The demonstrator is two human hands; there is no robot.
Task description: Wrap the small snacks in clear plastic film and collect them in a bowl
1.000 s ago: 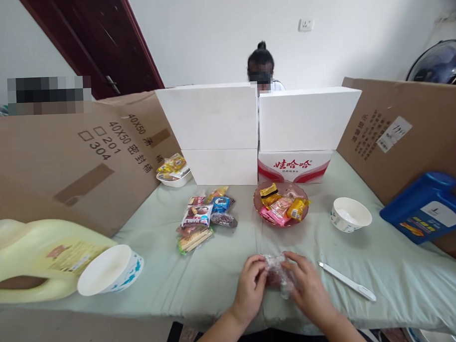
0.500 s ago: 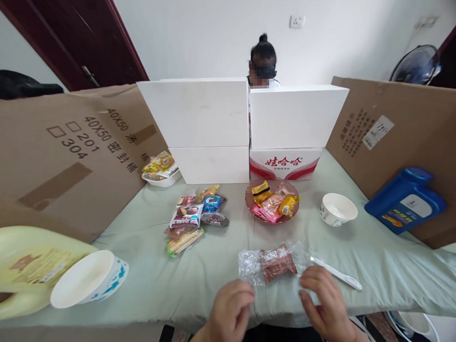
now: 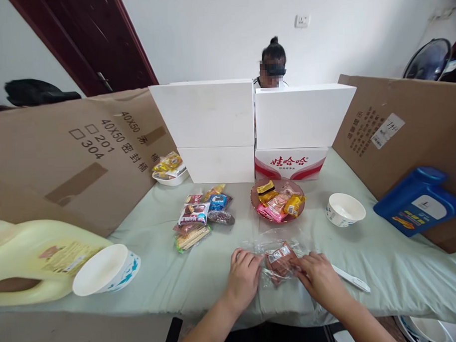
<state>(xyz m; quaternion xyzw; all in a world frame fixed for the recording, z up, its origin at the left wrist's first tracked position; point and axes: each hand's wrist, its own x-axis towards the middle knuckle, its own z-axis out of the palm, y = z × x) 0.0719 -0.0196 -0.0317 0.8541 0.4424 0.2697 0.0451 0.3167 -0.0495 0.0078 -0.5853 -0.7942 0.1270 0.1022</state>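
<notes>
Left hand [image 3: 243, 273], right hand [image 3: 318, 277], snack packet [image 3: 279, 256] lengthwise between

On the table [image 3: 384, 265], a packet [image 3: 279, 257] lies between the left hand [image 3: 244, 279] and right hand [image 3: 318, 278]. A stick [image 3: 351, 279] lies just right of them. Behind the packet stands a plate [image 3: 277, 205] of sweets; left of it a snack pile [image 3: 201, 217], right of it a bowl [image 3: 344, 210]. Boxes [image 3: 249, 130] stand behind. A jug [image 3: 36, 260] and cup [image 3: 104, 270] lie far left, a bottle [image 3: 419, 204] far right.

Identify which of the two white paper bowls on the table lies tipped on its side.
The left bowl, beside the yellow jug, lies tipped, mouth sideways; the right bowl stands upright.
</notes>
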